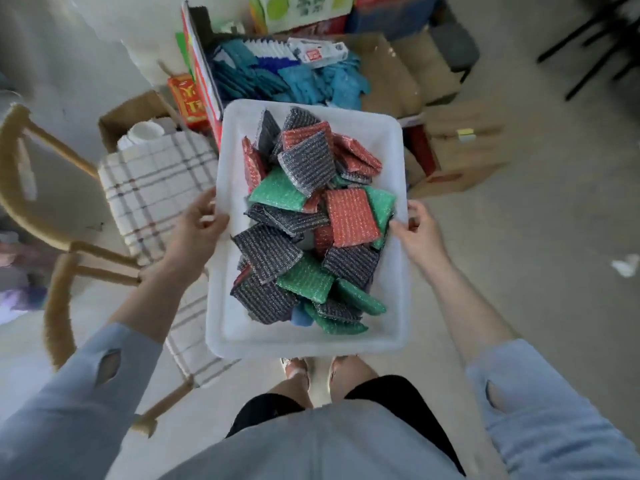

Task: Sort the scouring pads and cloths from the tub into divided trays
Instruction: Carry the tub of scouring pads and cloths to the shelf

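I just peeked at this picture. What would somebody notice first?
First, the white plastic tub in the middle, heaped with square glittery scouring pads in red, green and dark grey. The left hand and right hand grip its two long sides, holding it above the floor. Behind it, a cardboard box holds a pile of blue cloths.

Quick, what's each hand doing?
Left hand: grips the left rim of the white tub.
Right hand: grips the tub's right rim.

The pale floor (519,237) carries cardboard boxes (460,150), a wooden chair (52,237) with a checked cushion (149,188), and a crumpled white scrap (625,266).
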`<state>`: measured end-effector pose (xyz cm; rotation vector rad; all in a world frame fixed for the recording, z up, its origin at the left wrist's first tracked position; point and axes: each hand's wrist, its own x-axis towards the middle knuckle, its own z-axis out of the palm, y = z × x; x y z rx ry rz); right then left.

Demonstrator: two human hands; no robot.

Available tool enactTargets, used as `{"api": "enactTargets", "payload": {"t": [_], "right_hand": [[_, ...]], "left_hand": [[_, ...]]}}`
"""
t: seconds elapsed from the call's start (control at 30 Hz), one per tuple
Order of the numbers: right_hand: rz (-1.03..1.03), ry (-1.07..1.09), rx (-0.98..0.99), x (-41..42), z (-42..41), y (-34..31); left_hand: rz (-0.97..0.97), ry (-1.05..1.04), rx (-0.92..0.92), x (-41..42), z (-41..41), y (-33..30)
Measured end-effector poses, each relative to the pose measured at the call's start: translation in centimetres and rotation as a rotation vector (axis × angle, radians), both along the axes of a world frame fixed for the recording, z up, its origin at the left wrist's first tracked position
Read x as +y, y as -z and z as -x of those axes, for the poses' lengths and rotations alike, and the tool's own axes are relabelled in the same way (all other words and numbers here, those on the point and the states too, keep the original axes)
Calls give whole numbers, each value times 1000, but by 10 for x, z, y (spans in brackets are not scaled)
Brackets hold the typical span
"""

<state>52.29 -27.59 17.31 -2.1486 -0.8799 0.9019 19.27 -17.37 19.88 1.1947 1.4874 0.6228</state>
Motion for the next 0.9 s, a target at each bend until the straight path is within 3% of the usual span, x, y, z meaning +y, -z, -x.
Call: {"api": "enactTargets", "payload": {"t": [0.43,0.73,0.9], "right_hand": [[4,639,-83,-269,-199,-42],[3,1027,-101,-467,-294,-61],[25,1270,-123,-572,-318,-65]], "left_hand": [[-190,786,-10,-75,-329,-32],[-296,1173,-22,-220,-560,-44],[-246,1366,-25,-315,-666,-35]]}}
